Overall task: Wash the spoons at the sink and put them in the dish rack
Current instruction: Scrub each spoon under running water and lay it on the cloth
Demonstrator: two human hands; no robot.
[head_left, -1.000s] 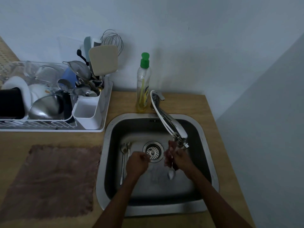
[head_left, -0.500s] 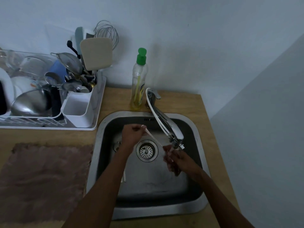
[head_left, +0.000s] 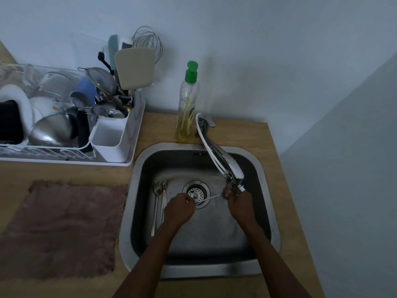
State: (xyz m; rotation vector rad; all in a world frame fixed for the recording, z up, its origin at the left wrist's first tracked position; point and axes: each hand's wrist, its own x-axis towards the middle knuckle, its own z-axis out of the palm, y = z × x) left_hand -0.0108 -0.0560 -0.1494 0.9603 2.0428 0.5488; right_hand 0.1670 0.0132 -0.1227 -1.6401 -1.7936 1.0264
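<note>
Head view shows a wooden countertop [head_left: 247,134] against a pale wall [head_left: 257,61], left hand [head_left: 179,208] and right hand [head_left: 238,204] apparently pinching one spoon [head_left: 209,198] over the steel sink [head_left: 204,272].

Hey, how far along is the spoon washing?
Done: unclear; the dish rack holds cutlery, but none is provably from this wash. In hand: the left hand and right hand hold one spoon under the faucet. Left: two more spoons lie in the sink, then all go to the rack.
</note>
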